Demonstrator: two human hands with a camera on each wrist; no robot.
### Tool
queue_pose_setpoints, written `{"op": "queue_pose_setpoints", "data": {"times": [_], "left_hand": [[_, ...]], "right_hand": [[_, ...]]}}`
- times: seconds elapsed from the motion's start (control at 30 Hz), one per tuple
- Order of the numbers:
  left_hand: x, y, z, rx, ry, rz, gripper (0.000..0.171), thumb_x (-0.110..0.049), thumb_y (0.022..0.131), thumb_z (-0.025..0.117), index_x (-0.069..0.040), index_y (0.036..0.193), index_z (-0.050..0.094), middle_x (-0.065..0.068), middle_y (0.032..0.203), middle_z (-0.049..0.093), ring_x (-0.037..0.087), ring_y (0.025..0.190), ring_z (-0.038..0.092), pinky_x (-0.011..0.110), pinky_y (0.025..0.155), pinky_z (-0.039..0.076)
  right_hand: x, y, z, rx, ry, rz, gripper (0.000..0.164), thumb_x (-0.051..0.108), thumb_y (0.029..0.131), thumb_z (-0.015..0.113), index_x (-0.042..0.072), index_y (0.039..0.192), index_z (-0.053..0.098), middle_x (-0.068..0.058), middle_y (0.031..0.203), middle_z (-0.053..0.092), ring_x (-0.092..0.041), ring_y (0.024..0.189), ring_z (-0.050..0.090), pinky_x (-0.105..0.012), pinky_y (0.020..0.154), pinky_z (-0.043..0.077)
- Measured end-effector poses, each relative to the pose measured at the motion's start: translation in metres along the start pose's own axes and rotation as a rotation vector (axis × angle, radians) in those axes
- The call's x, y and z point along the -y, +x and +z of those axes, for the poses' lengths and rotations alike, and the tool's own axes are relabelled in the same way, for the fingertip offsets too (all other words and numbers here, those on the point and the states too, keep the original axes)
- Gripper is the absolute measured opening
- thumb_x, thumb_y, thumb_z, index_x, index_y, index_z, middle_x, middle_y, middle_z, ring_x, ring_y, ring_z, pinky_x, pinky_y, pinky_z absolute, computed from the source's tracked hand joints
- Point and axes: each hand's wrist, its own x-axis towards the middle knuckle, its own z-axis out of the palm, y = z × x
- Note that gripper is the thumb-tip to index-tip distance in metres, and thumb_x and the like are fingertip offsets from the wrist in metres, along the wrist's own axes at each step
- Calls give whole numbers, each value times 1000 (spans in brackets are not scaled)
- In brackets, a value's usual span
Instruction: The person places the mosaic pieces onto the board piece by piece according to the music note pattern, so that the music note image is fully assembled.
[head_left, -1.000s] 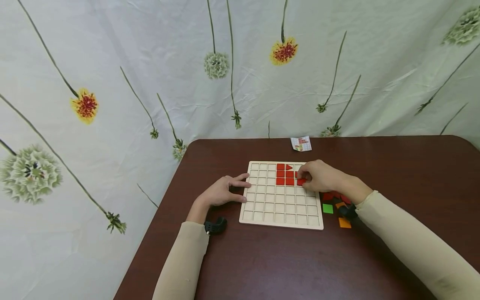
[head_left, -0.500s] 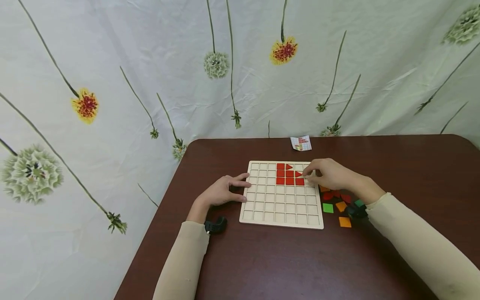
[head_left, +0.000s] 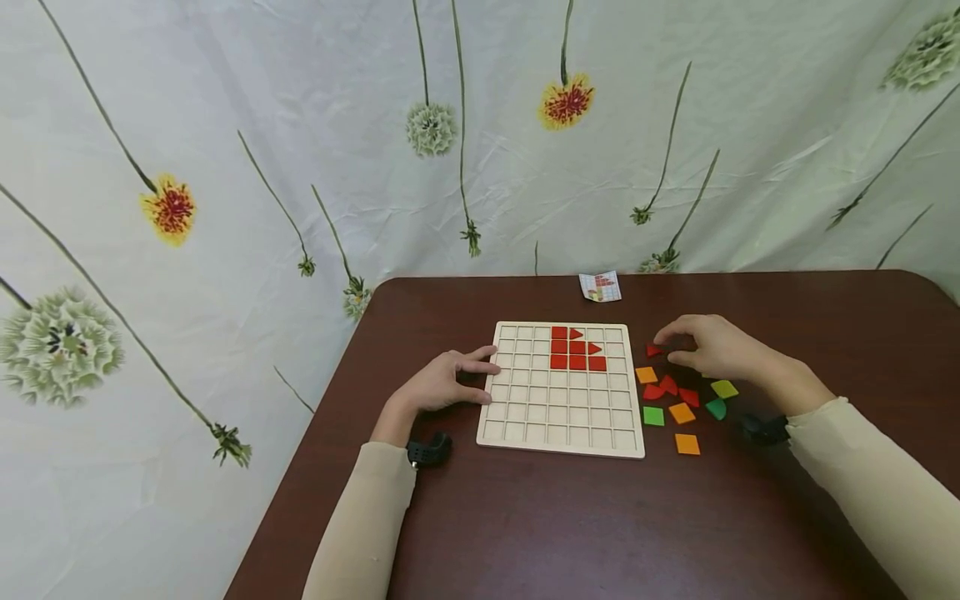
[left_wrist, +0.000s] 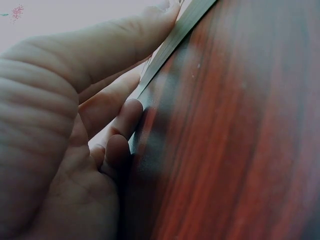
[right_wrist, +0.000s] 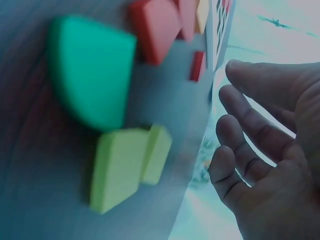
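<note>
A pale wooden grid board (head_left: 558, 421) lies on the table. Red square tiles (head_left: 577, 362) and two red triangles (head_left: 594, 348) fill cells in its upper part. My left hand (head_left: 447, 382) rests at the board's left edge, thumb and fingers spread; up close in the left wrist view, the thumb (left_wrist: 145, 30) touches the rim. Right of the board, my right hand (head_left: 723, 347) hovers with loosely bent fingers, nothing between them. The fingertips are right by a red piece (head_left: 653, 351), seen also as a small red piece (right_wrist: 197, 66) in the right wrist view.
Orange squares (head_left: 687, 444), a green square (head_left: 653, 416), red curved pieces (head_left: 668, 384), a dark green rounded piece (head_left: 716, 408) and yellow-green pieces (head_left: 724, 389) lie scattered right of the board. A small printed pattern card (head_left: 600, 287) lies at the table's back edge, before a flowered cloth.
My right hand has let go of a red piece on the board and moved right, off the board to the loose pieces. The left hand has stayed at the board's edge.
</note>
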Motion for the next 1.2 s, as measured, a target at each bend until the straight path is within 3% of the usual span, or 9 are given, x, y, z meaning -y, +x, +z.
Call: {"op": "queue_pose_setpoints", "data": {"times": [0.13, 0.47, 0.67, 0.87, 1.2], "left_hand": [[0, -1, 0, 0, -2, 0, 53, -20, 85, 85, -15, 136, 70, -2, 164, 41, 21, 157, 28, 48, 125, 32], [2, -2, 0, -3, -13, 0, 53, -19, 85, 86, -16, 136, 70, -2, 164, 41, 22, 157, 28, 49, 124, 33], [1, -2, 3, 3, -30, -11, 53, -20, 85, 85, -17, 136, 70, -3, 165, 40, 21, 158, 26, 48, 124, 33], [1, -1, 2, -2, -25, -8, 53, -19, 85, 86, -16, 135, 71, -3, 164, 41, 22, 158, 26, 49, 125, 31], [2, 0, 0, 2, -9, -2, 52, -20, 85, 86, -17, 135, 71, -3, 165, 40, 22, 158, 26, 49, 125, 31]], "right_hand": [[-7, -2, 1, 4, -3, 18, 29, 7, 92, 75, 4, 121, 73, -20, 123, 68, -27, 95, 60, -43, 78, 56], [-6, 13, 9, 26, -8, -29, 30, 6, 94, 74, 8, 123, 73, -17, 124, 67, -28, 98, 60, -51, 88, 55], [-6, 21, 12, 47, -28, -71, 23, 3, 93, 73, 10, 115, 77, -11, 111, 69, -25, 95, 60, -49, 86, 55], [-3, 23, 12, 55, -28, -59, 15, 1, 93, 72, 10, 105, 76, -7, 103, 68, -22, 90, 60, -47, 84, 55], [10, 21, 13, 50, 3, -32, 16, 0, 96, 68, 7, 108, 74, -10, 108, 69, -25, 94, 60, -49, 88, 55]]}}
